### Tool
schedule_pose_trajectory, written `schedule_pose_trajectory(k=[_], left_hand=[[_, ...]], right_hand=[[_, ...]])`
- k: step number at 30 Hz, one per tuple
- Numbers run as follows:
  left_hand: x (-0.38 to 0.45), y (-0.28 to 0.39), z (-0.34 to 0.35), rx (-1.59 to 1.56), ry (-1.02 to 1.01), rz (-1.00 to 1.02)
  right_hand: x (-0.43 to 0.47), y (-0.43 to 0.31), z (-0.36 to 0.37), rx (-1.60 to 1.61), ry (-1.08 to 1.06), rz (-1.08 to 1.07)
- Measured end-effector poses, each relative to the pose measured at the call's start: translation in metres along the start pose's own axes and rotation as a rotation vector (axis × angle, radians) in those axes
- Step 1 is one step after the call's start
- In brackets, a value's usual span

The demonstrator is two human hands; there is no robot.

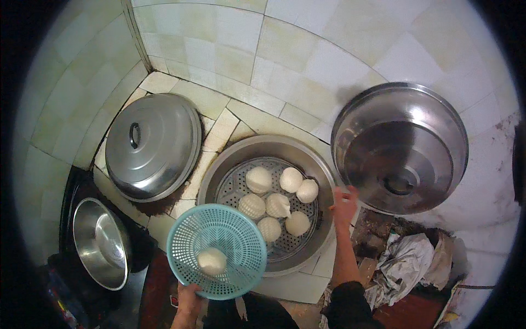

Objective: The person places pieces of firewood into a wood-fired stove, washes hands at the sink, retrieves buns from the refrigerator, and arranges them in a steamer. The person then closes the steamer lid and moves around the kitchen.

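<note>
My left hand (190, 298) grips the lower rim of a round turquoise plastic colander (242, 230). A single pale bun (211, 261) lies in it. The colander overlaps the lower left rim of a large metal steamer pot (271, 142). Inside the pot, on a perforated metal steamer rack (230, 187), sit several pale steamed buns (259, 179), some with a mesh pattern on top. My right hand (344, 201) is at the pot's right rim, its fingers apart and holding nothing; whether it touches the rim I cannot tell.
A domed metal lid (164, 144) with a dark handle leans at the back left. A large metal basin (402, 164) stands against the tiled wall at right. On the left is a smaller metal bowl (102, 242). Crumpled white sacking (404, 263) lies at lower right.
</note>
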State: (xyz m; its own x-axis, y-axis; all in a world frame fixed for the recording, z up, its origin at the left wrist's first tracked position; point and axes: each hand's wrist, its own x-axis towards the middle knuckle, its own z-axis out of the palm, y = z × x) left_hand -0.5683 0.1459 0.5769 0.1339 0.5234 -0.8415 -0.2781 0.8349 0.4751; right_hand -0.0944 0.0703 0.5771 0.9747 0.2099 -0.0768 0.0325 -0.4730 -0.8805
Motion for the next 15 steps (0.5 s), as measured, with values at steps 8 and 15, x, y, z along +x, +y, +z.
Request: schedule_pose_trajectory(k=[8, 15], left_hand=[[0.021, -0.009, -0.022, -0.006, -0.106, 0.089], [0.003, 0.006, -0.015, 0.051, -0.098, 0.066]], right_hand=[[0.057, -0.035, -0.1, 0.225, 0.605, -0.254], [0.08, -0.022, -0.103, 0.608, 0.39, -0.077]])
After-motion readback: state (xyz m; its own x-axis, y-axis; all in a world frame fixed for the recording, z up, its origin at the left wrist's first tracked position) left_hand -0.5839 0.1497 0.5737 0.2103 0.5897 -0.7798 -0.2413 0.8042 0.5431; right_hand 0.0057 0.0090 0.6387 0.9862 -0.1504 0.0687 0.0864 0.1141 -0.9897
